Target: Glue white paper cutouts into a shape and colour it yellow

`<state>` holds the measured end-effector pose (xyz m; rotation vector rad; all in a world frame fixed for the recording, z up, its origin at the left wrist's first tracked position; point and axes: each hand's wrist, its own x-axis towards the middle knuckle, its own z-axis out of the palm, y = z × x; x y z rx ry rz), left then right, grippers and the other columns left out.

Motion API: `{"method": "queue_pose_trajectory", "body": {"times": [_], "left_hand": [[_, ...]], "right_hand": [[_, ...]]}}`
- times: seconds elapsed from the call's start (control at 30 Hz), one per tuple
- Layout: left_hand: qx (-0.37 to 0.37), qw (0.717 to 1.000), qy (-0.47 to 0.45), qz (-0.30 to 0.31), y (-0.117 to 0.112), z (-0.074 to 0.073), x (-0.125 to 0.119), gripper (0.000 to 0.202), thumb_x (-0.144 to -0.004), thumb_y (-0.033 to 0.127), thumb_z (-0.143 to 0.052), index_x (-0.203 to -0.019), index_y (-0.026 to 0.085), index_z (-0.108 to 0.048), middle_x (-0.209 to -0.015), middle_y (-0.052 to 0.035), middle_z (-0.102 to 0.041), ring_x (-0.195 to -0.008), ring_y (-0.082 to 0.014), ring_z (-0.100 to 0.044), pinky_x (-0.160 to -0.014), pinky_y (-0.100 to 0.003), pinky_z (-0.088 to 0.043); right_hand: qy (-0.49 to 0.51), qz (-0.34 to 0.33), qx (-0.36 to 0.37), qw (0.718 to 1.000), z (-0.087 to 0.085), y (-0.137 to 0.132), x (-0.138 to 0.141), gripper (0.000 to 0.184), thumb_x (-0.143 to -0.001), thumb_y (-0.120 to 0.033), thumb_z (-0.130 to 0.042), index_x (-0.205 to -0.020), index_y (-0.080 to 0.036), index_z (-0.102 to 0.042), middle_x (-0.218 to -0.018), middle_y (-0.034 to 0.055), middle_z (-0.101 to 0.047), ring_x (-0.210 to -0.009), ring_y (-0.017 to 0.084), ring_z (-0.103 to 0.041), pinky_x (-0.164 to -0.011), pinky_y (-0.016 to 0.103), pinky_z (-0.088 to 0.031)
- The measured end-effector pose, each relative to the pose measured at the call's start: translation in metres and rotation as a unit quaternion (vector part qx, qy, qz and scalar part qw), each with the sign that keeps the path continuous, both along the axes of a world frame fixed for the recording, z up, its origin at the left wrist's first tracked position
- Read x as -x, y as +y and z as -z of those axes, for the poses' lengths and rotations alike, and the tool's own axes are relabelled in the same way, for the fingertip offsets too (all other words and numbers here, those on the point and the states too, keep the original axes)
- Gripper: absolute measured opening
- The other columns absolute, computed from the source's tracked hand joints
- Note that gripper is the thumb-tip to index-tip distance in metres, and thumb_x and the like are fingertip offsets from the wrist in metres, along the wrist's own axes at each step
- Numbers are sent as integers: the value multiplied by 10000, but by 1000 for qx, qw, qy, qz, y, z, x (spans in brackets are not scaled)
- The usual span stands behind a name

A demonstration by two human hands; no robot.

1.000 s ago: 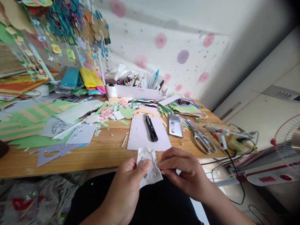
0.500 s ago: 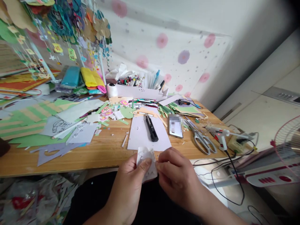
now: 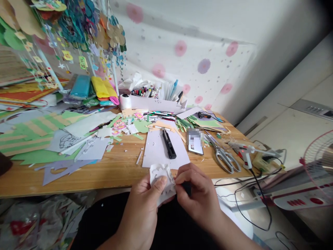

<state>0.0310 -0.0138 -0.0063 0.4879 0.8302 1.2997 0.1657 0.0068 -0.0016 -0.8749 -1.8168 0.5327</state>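
My left hand [image 3: 145, 205] grips a small white paper piece [image 3: 159, 173] with scalloped, cut edges and dark marks on it, the thumb pressed flat on its face. At the paper's right edge, my right hand [image 3: 196, 191] has thumb and forefinger pinched together, touching the rim; whether a scrap sits between those fingertips is too small to tell. Both hands are over my lap at the table's front edge. Just beyond them, a black utility knife [image 3: 168, 144] lies on a pale sheet of paper [image 3: 153, 152].
A phone [image 3: 195, 141], silver scissors [image 3: 225, 158] and a white hot glue gun [image 3: 244, 151] with cords lie to the right on the wooden table [image 3: 125, 177]. Cut paper [image 3: 54, 139] covers the left side. A marker box [image 3: 156, 102] stands behind; a fan [image 3: 307, 201] is at right.
The white paper has turned slightly and shows more of its face. My right thumb and forefinger remain at its right edge, the other fingers a little more raised.
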Motion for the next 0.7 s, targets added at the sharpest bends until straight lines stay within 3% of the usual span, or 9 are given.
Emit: {"method": "queue_pose_trajectory", "body": {"times": [0.2,0.37,0.53,0.7], "left_hand": [[57,998,2,8,-2,3,6,106,-810,302,-696,-887,228,-695,-843,-11,-759,-784,-181,-682,-647,-286,-550],[39,999,-4,8,-2,5,7,133,-810,302,-698,-928,239,-702,-917,-12,-753,-842,-189,-676,-699,-305,-550],[-5,1000,-16,-18,0,4,3,130,-765,266,-746,-867,185,-735,-809,-28,-745,-752,-153,-649,-690,-249,-510],[-19,999,11,-40,1,7,1,173,-754,290,-757,-893,187,-752,-811,-26,-748,-782,-158,-639,-758,-254,-496]], "right_hand": [[11,-52,-7,999,-2,1,-11,212,-767,-10,-598,-852,-189,-673,-822,50,-616,-751,152,-622,-657,261,-514],[5,-56,-7,998,2,2,-15,246,-787,-9,-616,-925,-197,-695,-885,63,-627,-802,154,-632,-697,261,-519],[7,-47,-5,999,3,0,-8,216,-783,-2,-595,-869,-179,-683,-830,58,-630,-759,153,-632,-672,257,-510],[20,-14,-15,1000,0,-3,2,174,-761,-7,-579,-776,-169,-642,-769,48,-613,-712,146,-616,-649,250,-495]]}}
